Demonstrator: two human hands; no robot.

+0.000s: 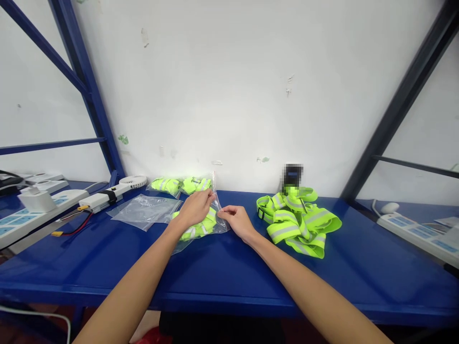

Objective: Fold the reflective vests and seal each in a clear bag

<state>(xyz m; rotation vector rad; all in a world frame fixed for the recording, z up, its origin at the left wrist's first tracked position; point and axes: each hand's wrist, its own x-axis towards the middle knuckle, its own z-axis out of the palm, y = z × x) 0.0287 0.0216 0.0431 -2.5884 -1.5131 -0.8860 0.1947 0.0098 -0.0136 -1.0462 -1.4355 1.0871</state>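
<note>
A clear zip bag [221, 224] with a folded neon-yellow reflective strap [198, 229] inside lies in front of me. My left hand [196, 207] reaches over the bag, its fingers closed on the upper part of the bag's edge. On the right side, my right hand [239, 220] pinches the same edge between thumb and forefinger. Two more bagged reflective straps [165, 185] rest behind, against the wall. Left of my hands, flat empty plastic bags [145, 210] overlap one another. To the right is a loose pile of reflective straps [304, 222] with grey stripes.
The blue table [229, 277] meets a white wall. A white handheld fan [132, 182] and a battery pack with wires [102, 199] lie at left, beside a power strip [68, 200]. Another power strip [419, 234] is at right. A pixelated dark object [292, 176] stands behind the pile.
</note>
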